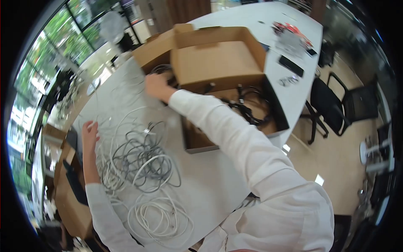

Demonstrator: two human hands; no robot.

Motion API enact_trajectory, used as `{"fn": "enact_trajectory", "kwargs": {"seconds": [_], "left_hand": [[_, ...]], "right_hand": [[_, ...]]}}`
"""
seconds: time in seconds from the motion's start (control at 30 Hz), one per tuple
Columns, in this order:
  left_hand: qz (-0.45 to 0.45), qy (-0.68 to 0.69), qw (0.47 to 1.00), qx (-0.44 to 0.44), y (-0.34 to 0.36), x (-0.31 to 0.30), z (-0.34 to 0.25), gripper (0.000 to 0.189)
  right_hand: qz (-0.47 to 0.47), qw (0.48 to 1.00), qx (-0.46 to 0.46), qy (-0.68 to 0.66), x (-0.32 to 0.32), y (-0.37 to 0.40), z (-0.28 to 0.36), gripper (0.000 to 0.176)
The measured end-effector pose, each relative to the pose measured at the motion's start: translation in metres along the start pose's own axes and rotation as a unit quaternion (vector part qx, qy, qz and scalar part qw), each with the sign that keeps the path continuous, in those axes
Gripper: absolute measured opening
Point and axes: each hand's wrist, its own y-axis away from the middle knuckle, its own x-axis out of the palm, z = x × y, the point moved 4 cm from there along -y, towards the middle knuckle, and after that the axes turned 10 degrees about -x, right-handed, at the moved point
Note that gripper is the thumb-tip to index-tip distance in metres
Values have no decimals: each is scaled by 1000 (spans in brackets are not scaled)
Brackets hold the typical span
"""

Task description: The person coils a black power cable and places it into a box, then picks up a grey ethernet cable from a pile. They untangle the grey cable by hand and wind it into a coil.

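Note:
My right hand [158,86] reaches to the front edge of the rear cardboard box [153,52], beside a dark coiled cable [161,68]; its fingers are bent, and what they hold is hidden. Over the table's left side my left hand [89,130] is raised with fingers apart and nothing in it. Between my arms lies a tangle of grey cables [145,157], with a coil of white cable [157,218] nearer to me. Under my right forearm, an open box [195,145] holds black cables [247,111], its lid [218,59] raised.
Another open cardboard box [69,206] stands at the lower left. On the white table's far right are a black phone [291,66], red and clear plastic packaging [291,40] and a small cable [288,80]. A black office chair [336,103] stands to the right.

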Motion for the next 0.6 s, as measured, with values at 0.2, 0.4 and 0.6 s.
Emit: {"fn": "enact_trajectory", "kwargs": {"seconds": [0.2,0.4,0.6], "left_hand": [[-36,-271,937,218,41,27,-33,49],[41,-371,888,268,147,48,-67,48],[15,-417,851,318,253,52,-65,44]], "right_hand": [[48,989,-38,-131,6,6,43,26],[125,975,-149,-104,-34,19,65,40],[160,923,-334,-102,-126,95,67,43]]}}
